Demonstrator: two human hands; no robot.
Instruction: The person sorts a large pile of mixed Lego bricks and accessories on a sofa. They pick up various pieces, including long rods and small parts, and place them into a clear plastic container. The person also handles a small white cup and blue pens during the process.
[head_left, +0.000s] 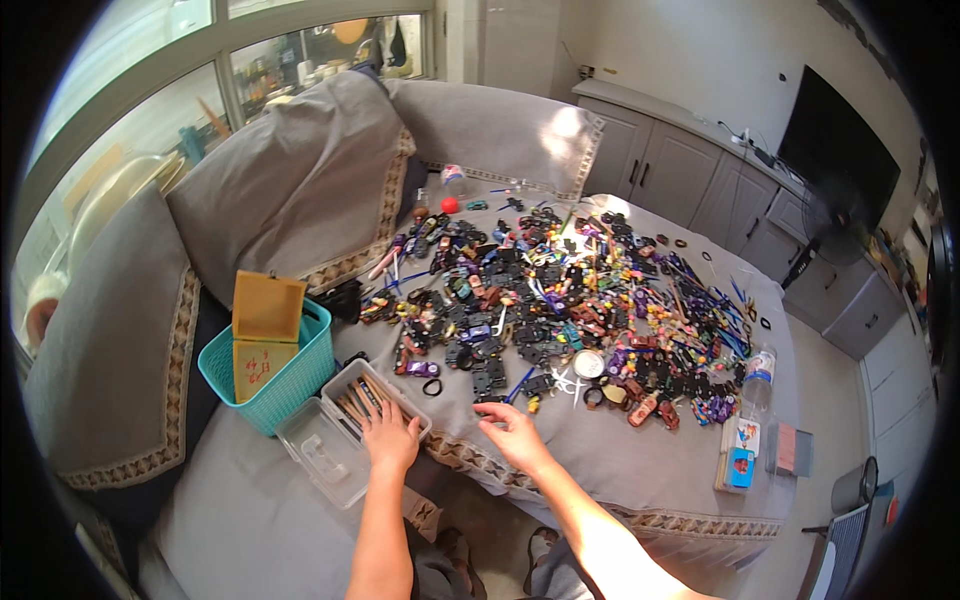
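Note:
My left hand (391, 439) lies over an open clear plastic box (420, 415), its fingers on the pencils (367, 396) inside; whether it grips any cannot be told. The box's clear lid (330, 457) hangs open beside my left forearm. My right hand (510, 433) hovers near the sofa's front edge, thumb and fingers curved; a small dark thing seems to be at its fingertips, too small to name. Just beyond it are black toy car parts (489, 375), a blue pen (519, 385) and white scissors (564, 381). A large heap of toy cars, beads and pens spreads over the grey cloth.
A turquoise plastic basket (281, 390) holding an open yellow box (266, 307) stands at the left. A black hair tie (432, 387) lies near the pencil box. At the right are a plastic bottle (759, 375), card boxes (739, 457) and a fan (836, 221).

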